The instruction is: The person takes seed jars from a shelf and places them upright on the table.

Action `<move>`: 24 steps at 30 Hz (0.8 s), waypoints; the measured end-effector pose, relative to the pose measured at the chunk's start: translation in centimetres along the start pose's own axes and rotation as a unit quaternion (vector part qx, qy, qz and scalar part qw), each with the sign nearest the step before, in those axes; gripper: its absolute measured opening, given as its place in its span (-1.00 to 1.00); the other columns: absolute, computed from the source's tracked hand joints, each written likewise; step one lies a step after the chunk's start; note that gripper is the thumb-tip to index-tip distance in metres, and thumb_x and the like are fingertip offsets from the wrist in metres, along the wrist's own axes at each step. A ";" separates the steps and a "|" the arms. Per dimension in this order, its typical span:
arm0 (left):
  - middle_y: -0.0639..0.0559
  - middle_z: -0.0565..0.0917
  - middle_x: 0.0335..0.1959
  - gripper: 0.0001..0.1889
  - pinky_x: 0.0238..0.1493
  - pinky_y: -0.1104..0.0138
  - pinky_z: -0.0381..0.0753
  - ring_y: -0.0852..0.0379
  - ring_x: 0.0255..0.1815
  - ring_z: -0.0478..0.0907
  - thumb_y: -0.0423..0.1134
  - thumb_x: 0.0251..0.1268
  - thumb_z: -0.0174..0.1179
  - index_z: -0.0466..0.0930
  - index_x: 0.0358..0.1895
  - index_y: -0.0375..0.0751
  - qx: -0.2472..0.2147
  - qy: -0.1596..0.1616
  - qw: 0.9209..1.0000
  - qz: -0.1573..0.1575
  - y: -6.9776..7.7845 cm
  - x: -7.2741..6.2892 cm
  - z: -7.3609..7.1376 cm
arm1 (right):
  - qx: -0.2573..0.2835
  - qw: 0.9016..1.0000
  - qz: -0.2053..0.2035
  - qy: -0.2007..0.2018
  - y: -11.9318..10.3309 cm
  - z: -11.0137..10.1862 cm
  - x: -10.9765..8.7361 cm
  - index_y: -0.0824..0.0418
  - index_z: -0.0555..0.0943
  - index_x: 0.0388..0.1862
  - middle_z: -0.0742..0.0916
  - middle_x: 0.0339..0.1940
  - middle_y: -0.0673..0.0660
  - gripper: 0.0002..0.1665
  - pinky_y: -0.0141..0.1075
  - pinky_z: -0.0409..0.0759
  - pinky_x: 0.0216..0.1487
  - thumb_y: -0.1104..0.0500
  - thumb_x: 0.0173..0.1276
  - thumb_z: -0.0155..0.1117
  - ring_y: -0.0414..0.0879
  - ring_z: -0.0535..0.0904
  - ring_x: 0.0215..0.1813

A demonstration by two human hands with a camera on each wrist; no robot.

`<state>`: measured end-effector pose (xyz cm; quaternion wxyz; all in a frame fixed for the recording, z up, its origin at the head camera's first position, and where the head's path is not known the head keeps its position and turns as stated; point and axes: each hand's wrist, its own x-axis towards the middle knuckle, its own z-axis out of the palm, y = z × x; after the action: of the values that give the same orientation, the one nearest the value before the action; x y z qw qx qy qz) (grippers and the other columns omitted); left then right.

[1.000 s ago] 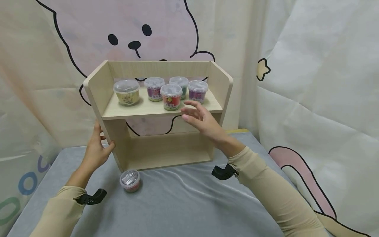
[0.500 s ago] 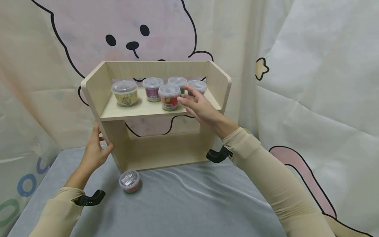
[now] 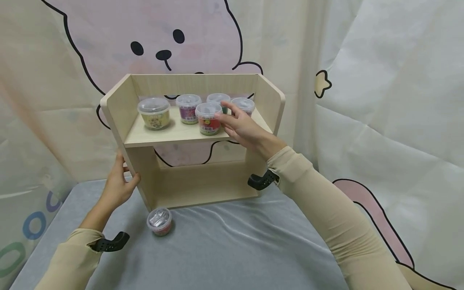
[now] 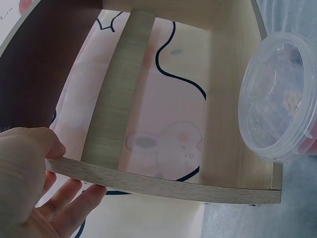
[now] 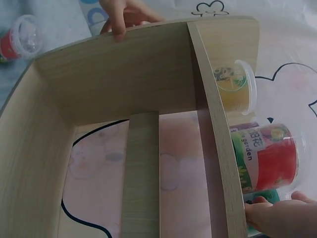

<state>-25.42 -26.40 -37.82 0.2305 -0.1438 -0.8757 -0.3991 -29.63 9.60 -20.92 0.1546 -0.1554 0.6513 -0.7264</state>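
My left hand (image 3: 117, 181) grips the left side panel of a pale two-tier wooden shelf (image 3: 197, 141); the left wrist view shows the thumb on one face and the fingers behind. On the upper tier my right hand (image 3: 243, 127) reaches in beside a red-labelled lidded cup (image 3: 209, 125), its fingers loosely bent. Whether it touches the cup cannot be told. Behind the hand, a green-labelled cup (image 5: 271, 195) and a purple-labelled cup (image 3: 243, 104) are partly hidden. Another purple cup (image 3: 188, 112) and a wider yellow tub (image 3: 155, 117) stand left of the red one.
One clear-lidded cup with reddish contents (image 3: 159, 221) sits on the grey cloth (image 3: 224, 249) by the shelf's front left foot. A printed curtain (image 3: 282, 48) hangs behind the shelf. The upper tier has raised side and back boards.
My right hand has moved up from the shelf's front edge, in among the cups beside the red one. The left hand keeps its hold on the side panel, and the cups stay in place.
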 end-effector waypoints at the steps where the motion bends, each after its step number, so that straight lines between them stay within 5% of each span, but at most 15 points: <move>1: -0.53 0.34 0.28 -0.12 -0.48 0.43 0.56 -0.64 0.07 0.50 -0.52 0.25 0.13 -0.10 0.59 -0.09 0.002 0.000 1.000 -0.001 0.0 0.0 0.0 | -0.004 1.000 0.001 0.000 0.0 0.0 0.1 -0.01 -0.01 0.67 -0.13 0.72 0.08 -0.16 -0.19 0.01 0.70 0.18 0.55 0.12 -0.05 -0.03 0.72; 13: -0.51 0.34 0.28 -0.10 -0.47 0.52 0.49 -0.62 0.10 0.48 -0.51 0.26 0.14 -0.12 0.59 -0.06 0.001 -0.005 1.000 -0.021 0.4 -0.2 -0.1 | -0.089 0.996 0.011 0.024 0.2 0.5 1.2 -0.08 0.10 0.63 0.25 0.65 0.15 -0.15 -0.07 0.15 0.67 0.13 0.48 0.25 -0.03 0.13 0.67; 20: -0.50 0.41 0.21 -0.12 -0.25 -0.06 0.68 -0.58 0.05 0.53 -0.51 0.20 0.16 -0.04 0.58 -0.09 0.005 0.018 1.000 -0.012 -0.1 -0.1 0.2 | -0.119 0.992 0.002 0.050 0.4 0.5 1.2 -0.04 0.16 0.60 0.45 0.52 0.18 -0.16 -0.09 0.28 0.62 0.12 0.44 0.31 -0.02 0.32 0.57; 24: -0.49 0.41 0.22 -0.11 -0.25 -0.10 0.67 -0.58 0.05 0.52 -0.49 0.22 0.16 -0.04 0.59 -0.04 0.000 0.018 1.000 -0.019 -0.1 0.0 0.3 | -0.134 0.989 -0.005 0.060 0.3 0.6 1.2 -0.01 0.18 0.59 0.48 0.49 0.20 -0.16 -0.10 0.33 0.59 0.11 0.43 0.32 -0.02 0.37 0.54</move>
<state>-25.58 -26.24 -38.04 0.2387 -0.1199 -0.8740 -0.4060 -30.49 8.50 -21.16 0.0894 -0.1347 0.7503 -0.6410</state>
